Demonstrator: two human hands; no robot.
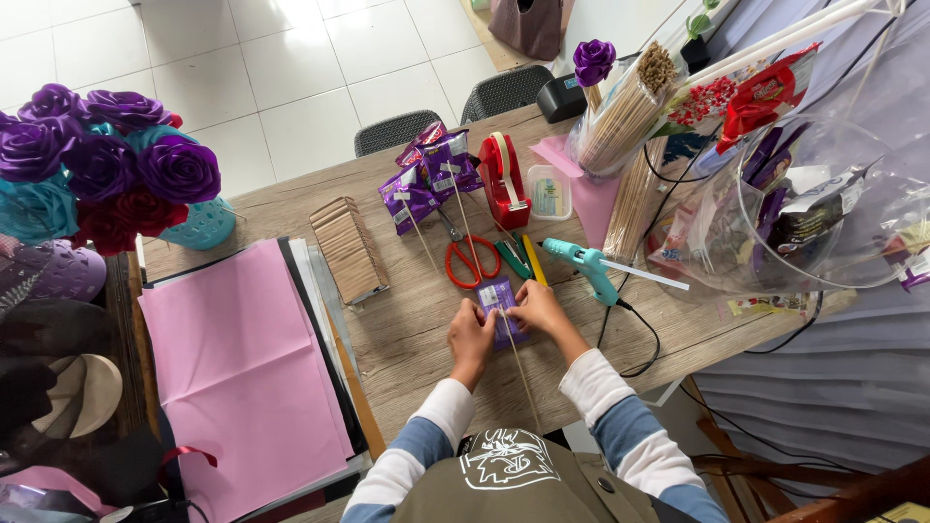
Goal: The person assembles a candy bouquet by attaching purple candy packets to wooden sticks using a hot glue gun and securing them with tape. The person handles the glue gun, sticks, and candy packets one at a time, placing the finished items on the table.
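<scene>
My left hand (471, 338) and right hand (539, 308) meet at the middle of the bench (407, 329), both pinched narrow on a small purple packet (501, 312) that lies flat between them. Left fingers hold its near-left edge; right fingers press its right side, where a thin wooden skewer (521, 373) lies against it. The skewer's long axis runs from the packet back toward my chest, slightly rightward, so the right hand is the nearer to it. The packet's own long side points away from me. Just beyond the hands: red-handled scissors (472, 260), a yellow pencil-like tool (533, 259), then a red tape dispenser (504, 179). More purple packets on sticks (431, 174) lie farther out and left. A teal glue gun (586, 263) sits near right, nozzle pointing left, cord trailing off the bench edge. Left of me, a stack of pink paper sheets (242, 358); beyond them, a bouquet of purple fabric roses (97, 160). A bundle of skewers (630, 111) stands far right.
</scene>
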